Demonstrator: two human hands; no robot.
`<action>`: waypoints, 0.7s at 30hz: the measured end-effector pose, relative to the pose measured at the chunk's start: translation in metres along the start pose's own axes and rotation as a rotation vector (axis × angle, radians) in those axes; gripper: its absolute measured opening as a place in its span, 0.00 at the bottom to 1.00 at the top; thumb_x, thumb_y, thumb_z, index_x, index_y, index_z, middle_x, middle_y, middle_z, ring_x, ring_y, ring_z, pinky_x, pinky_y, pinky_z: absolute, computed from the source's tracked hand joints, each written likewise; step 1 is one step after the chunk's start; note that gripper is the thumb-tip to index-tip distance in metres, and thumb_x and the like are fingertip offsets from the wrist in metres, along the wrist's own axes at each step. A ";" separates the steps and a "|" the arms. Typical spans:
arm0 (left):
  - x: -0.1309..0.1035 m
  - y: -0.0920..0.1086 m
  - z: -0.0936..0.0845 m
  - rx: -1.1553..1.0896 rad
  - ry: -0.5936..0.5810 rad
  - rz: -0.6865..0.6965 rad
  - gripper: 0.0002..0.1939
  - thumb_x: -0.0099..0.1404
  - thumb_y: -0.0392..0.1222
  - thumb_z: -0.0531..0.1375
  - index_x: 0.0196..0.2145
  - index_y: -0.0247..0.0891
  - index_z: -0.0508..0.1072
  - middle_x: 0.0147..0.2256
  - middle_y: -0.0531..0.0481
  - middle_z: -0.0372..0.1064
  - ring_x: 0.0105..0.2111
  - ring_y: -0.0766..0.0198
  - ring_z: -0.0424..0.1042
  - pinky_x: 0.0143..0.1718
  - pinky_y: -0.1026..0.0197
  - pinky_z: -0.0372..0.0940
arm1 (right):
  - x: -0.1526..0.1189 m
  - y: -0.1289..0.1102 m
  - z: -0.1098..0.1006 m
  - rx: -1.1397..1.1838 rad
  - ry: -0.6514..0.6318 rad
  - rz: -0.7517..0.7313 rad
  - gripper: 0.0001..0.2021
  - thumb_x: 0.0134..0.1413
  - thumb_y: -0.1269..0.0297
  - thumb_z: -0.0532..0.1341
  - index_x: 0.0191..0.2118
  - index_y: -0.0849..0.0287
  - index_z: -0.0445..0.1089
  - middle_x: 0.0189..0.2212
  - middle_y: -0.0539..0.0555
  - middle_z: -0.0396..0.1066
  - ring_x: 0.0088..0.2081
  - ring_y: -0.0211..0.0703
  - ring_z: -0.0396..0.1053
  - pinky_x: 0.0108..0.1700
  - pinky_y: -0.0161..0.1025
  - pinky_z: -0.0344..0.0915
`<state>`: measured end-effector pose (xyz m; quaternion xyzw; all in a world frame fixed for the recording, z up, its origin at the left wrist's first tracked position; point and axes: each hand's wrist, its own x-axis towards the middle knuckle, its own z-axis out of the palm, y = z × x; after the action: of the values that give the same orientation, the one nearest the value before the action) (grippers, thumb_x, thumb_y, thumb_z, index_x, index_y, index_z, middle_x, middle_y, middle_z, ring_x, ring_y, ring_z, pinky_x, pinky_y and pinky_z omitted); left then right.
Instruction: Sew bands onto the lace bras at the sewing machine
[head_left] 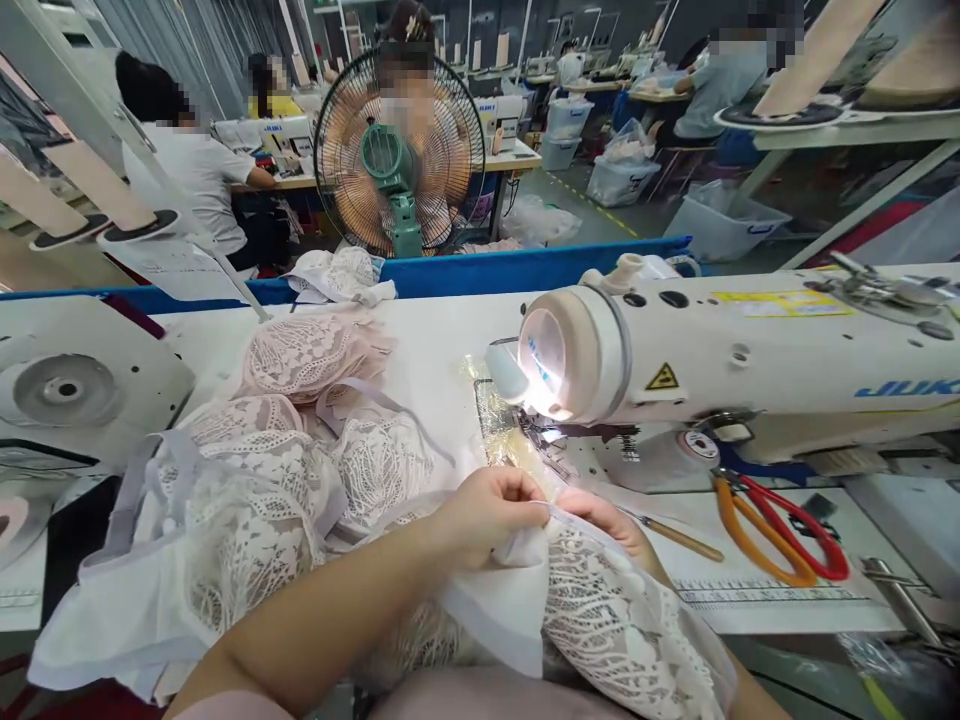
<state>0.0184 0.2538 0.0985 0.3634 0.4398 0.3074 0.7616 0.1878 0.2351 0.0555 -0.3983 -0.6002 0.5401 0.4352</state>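
Observation:
A white lace bra (600, 590) hangs over the table's front edge, its upper edge pinched in both of my hands. My left hand (499, 510) is closed on the fabric edge, thumb against bent fingers. Close beside it, my right hand (611, 520) grips the same edge, its fingers partly hidden behind the cloth. Just beyond my hands is the lit needle area of a white sewing machine (675, 350). More lace bras (255, 500) lie heaped to the left, with pale pink lace cups (315, 355) behind them.
Right of my hands lie a wooden-handled tool (682, 538) and scissors with orange and red handles (780, 530). A thread spool (667, 455) rests under the machine arm. Beyond the blue table edge (525, 268) stands a large fan (401, 160). Several people sit at other machines.

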 end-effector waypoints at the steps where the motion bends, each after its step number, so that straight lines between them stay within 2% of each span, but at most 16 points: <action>1: 0.002 0.000 -0.003 -0.014 -0.023 -0.032 0.08 0.43 0.36 0.62 0.21 0.35 0.64 0.17 0.58 0.58 0.17 0.75 0.56 0.19 0.69 0.49 | 0.002 -0.001 -0.002 -0.022 -0.009 0.002 0.07 0.47 0.61 0.60 0.29 0.59 0.71 0.24 0.51 0.64 0.27 0.40 0.62 0.30 0.38 0.60; 6: 0.011 0.002 -0.013 -0.065 -0.125 -0.160 0.12 0.43 0.42 0.65 0.22 0.33 0.66 0.17 0.57 0.59 0.17 0.75 0.56 0.19 0.69 0.49 | 0.009 -0.004 -0.008 -0.198 -0.130 -0.036 0.10 0.51 0.59 0.57 0.29 0.58 0.71 0.26 0.52 0.64 0.29 0.42 0.63 0.33 0.39 0.61; 9: 0.015 0.004 -0.015 -0.107 -0.165 -0.180 0.14 0.39 0.42 0.67 0.22 0.32 0.68 0.19 0.56 0.61 0.19 0.75 0.58 0.20 0.69 0.50 | 0.011 -0.002 -0.009 -0.249 -0.085 -0.046 0.09 0.51 0.57 0.57 0.31 0.55 0.71 0.31 0.53 0.64 0.33 0.43 0.64 0.36 0.39 0.61; 12: 0.018 0.004 -0.017 -0.146 -0.191 -0.192 0.16 0.37 0.42 0.68 0.23 0.32 0.69 0.20 0.55 0.62 0.19 0.75 0.59 0.21 0.68 0.51 | 0.011 0.000 -0.010 -0.252 -0.070 -0.031 0.08 0.51 0.56 0.57 0.32 0.52 0.71 0.31 0.52 0.61 0.31 0.41 0.62 0.33 0.37 0.61; 16: 0.020 0.003 -0.019 -0.157 -0.184 -0.203 0.17 0.35 0.41 0.69 0.23 0.32 0.68 0.20 0.55 0.63 0.19 0.74 0.59 0.21 0.68 0.51 | 0.012 0.004 -0.012 -0.258 -0.101 -0.008 0.10 0.51 0.54 0.57 0.32 0.52 0.71 0.29 0.52 0.58 0.28 0.40 0.60 0.29 0.37 0.59; 21: 0.020 0.002 -0.017 -0.147 -0.110 -0.159 0.15 0.36 0.39 0.68 0.22 0.32 0.68 0.18 0.56 0.61 0.19 0.74 0.58 0.21 0.68 0.50 | 0.015 0.006 -0.009 -0.213 -0.073 -0.015 0.12 0.50 0.51 0.56 0.32 0.51 0.72 0.28 0.52 0.57 0.27 0.40 0.60 0.29 0.38 0.59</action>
<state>0.0113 0.2754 0.0855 0.2870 0.4012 0.2572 0.8310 0.1920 0.2531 0.0516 -0.4179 -0.6726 0.4841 0.3724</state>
